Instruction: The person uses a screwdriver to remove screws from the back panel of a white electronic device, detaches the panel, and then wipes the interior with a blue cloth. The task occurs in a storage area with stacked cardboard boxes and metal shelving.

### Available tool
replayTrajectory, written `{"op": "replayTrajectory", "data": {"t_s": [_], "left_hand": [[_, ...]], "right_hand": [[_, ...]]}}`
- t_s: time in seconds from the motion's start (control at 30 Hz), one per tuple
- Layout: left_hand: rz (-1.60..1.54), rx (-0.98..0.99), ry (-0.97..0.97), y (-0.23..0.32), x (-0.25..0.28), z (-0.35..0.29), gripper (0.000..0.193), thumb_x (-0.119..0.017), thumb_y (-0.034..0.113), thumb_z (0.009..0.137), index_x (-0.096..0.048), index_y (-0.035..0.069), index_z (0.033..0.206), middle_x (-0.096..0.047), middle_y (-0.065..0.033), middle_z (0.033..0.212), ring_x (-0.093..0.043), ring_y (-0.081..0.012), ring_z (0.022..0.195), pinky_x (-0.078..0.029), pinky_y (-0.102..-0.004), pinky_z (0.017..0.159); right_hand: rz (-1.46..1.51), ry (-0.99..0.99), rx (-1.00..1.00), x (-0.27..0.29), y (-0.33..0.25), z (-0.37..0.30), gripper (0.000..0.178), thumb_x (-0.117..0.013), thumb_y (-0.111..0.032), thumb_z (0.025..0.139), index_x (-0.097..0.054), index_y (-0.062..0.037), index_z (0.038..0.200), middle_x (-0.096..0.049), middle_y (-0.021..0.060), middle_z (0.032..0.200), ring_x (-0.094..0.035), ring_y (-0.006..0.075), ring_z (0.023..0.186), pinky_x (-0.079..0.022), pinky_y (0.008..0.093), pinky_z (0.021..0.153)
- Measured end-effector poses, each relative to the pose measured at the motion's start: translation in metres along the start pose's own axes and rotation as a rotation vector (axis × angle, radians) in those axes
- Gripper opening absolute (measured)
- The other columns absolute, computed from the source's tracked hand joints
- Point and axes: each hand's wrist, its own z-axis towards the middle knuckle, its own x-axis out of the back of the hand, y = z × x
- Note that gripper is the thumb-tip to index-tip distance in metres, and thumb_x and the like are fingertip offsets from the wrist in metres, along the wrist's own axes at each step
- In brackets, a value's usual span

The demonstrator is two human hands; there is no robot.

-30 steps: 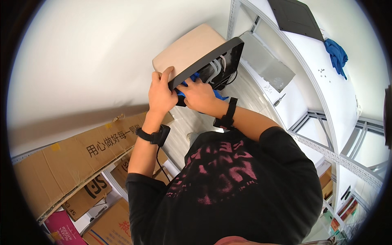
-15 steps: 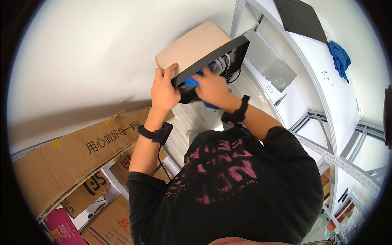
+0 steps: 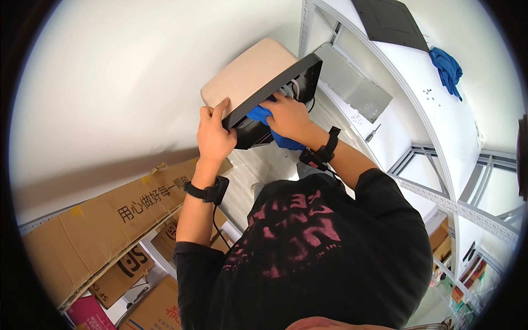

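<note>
A boxy housing with a smooth beige top (image 3: 250,71) and a dark grey rim (image 3: 269,89) is held tilted on its side by the wall, its open black underside toward me. My left hand (image 3: 214,135) is closed on the lower left corner, thumb below the rim and fingers on the beige side. In the opening, my right hand (image 3: 291,118) presses a bunched blue cloth (image 3: 258,114) against the inside; its fingertips are partly hidden by the rim. Part of the cloth hangs below that hand. Pale curved tubes or cables (image 3: 295,87) show inside the housing.
Cardboard boxes (image 3: 99,234) fill a shelf at the left. Along the right runs a white shelf (image 3: 404,71) with a black panel (image 3: 390,25), another blue cloth (image 3: 446,71) and scattered small parts. A grey metal plate (image 3: 355,82) and a screwdriver (image 3: 373,132) lie on a lower shelf.
My right hand, blurred before, has moved right along the opening with the blue cloth, and more cloth hangs below it. My left hand keeps its hold. The whole view has shifted slightly.
</note>
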Motion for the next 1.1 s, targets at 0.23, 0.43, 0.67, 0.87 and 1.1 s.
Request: {"op": "replayTrajectory", "data": {"t_s": [0.23,0.43,0.67,0.87,1.1], "left_hand": [[0.024,-0.005,0.013,-0.001,-0.001,-0.002,0.070,-0.061,-0.004,0.060,-0.053,0.017,0.126,-0.046,-0.0132,0.099,-0.055,-0.0331,0.084,-0.049,-0.0387,0.071],[0.019,-0.020,0.028,-0.003,-0.004,0.000,0.069,-0.061,-0.003,0.060,-0.054,0.018,0.125,-0.046,-0.0122,0.097,-0.055,-0.0321,0.084,-0.050,-0.0390,0.070],[0.009,0.004,0.015,-0.002,-0.005,0.002,0.068,-0.062,-0.002,0.061,-0.054,0.019,0.125,-0.046,-0.0123,0.098,-0.056,-0.0319,0.084,-0.050,-0.0393,0.070],[0.028,-0.020,0.029,0.000,-0.002,-0.004,0.069,-0.059,-0.005,0.061,-0.054,0.017,0.126,-0.046,-0.0128,0.098,-0.054,-0.0329,0.083,-0.049,-0.0388,0.072],[0.039,-0.017,0.026,0.006,-0.003,-0.004,0.068,-0.059,-0.005,0.061,-0.053,0.016,0.126,-0.046,-0.0130,0.099,-0.054,-0.0337,0.084,-0.049,-0.0391,0.072]], "right_hand": [[-0.054,0.024,0.009,0.006,0.012,0.000,0.050,-0.061,-0.011,0.071,-0.061,-0.0268,0.119,-0.054,0.0171,0.118,-0.065,0.0368,0.083,-0.055,0.0436,0.066],[0.045,0.021,-0.047,-0.008,0.006,0.007,0.051,-0.064,-0.019,0.067,-0.062,-0.0261,0.118,-0.055,0.0194,0.116,-0.065,0.0369,0.084,-0.055,0.0453,0.068],[0.133,-0.106,0.079,-0.035,-0.033,-0.001,0.055,-0.065,-0.021,0.067,-0.059,-0.0263,0.122,-0.055,0.0188,0.121,-0.064,0.0400,0.083,-0.055,0.0462,0.072],[0.028,-0.067,-0.017,-0.008,-0.010,-0.003,0.052,-0.063,-0.019,0.071,-0.059,-0.0246,0.122,-0.054,0.0182,0.121,-0.063,0.0389,0.088,-0.055,0.0469,0.072],[0.065,0.063,-0.019,-0.019,0.000,-0.006,0.055,-0.064,-0.019,0.069,-0.058,-0.0238,0.123,-0.052,0.0202,0.123,-0.064,0.0391,0.085,-0.055,0.0462,0.071]]}}
